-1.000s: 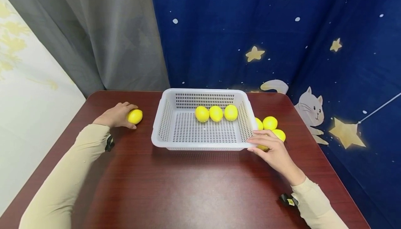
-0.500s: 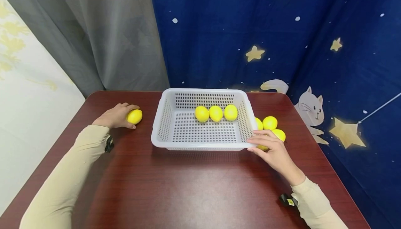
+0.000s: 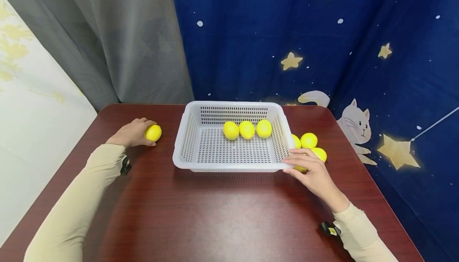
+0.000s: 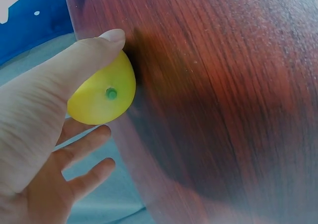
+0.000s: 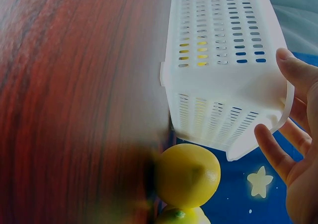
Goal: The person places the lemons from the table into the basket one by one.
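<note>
the left hand point(image 3: 130, 132) has its fingers point(image 4: 74, 60) curled round a lemon point(image 3: 153, 132) on the bench point(image 3: 222, 214), well left of the basket point(image 3: 186, 134). the right hand point(image 3: 313, 172) rests with fingers apart against the basket's near right corner, over four lemons point(image 3: 309, 139) just right of the basket. three more lemons point(image 3: 247, 129) lie inside the basket.

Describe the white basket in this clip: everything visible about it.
The white basket is a shallow rectangular tray, apparently plastic, with a solid rolled rim and slotted holes through its floor and walls. It sits upright and level on the dark red wooden table, near its far middle. Three lemons lie in a row inside, against the far wall. The right hand touches its near right corner with its fingertips; more lemons lie just outside its right wall.
</note>
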Demonstrator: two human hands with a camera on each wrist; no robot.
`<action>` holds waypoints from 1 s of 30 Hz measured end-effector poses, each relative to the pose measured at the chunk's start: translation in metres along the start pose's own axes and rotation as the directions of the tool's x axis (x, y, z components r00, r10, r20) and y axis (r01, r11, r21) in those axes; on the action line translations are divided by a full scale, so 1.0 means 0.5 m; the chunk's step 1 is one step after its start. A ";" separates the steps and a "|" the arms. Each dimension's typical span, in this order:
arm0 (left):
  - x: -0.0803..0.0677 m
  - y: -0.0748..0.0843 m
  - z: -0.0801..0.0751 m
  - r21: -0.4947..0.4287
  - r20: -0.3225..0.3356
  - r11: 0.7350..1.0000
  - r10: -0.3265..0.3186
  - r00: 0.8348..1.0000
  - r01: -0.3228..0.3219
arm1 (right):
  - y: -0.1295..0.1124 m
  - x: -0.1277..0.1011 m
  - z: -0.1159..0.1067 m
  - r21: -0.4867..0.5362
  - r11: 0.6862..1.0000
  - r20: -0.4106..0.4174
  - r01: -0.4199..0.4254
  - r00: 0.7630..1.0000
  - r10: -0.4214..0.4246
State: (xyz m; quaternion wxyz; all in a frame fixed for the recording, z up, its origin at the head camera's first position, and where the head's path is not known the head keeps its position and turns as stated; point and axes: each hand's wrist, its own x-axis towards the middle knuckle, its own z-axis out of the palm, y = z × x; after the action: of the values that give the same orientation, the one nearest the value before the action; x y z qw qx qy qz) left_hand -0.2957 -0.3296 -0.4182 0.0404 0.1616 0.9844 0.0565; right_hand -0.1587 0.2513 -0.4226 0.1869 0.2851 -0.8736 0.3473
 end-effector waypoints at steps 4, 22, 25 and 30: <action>0.000 0.003 -0.001 0.010 -0.011 1.000 -0.003 1.000 0.003 | 0.001 0.000 0.000 -0.003 1.000 -0.005 0.007 1.000 -0.007; 0.020 0.034 -0.084 0.015 -0.129 0.999 -0.027 0.991 0.029 | 0.000 0.003 -0.002 -0.009 1.000 -0.009 0.027 1.000 -0.027; 0.023 0.043 -0.102 0.013 -0.148 0.999 -0.027 0.989 0.030 | 0.000 0.004 -0.002 -0.008 1.000 -0.009 0.028 1.000 -0.028; 0.029 0.059 -0.123 0.015 -0.181 1.000 -0.010 0.983 0.013 | 0.000 0.002 -0.003 -0.004 1.000 -0.010 0.025 1.000 -0.025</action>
State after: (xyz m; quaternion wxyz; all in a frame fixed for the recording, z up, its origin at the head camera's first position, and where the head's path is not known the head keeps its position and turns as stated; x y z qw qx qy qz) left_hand -0.3060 -0.3034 -0.3545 -0.0501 0.1506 0.9853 0.0626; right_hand -0.1595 0.2517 -0.4211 0.1960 0.2938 -0.8698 0.3444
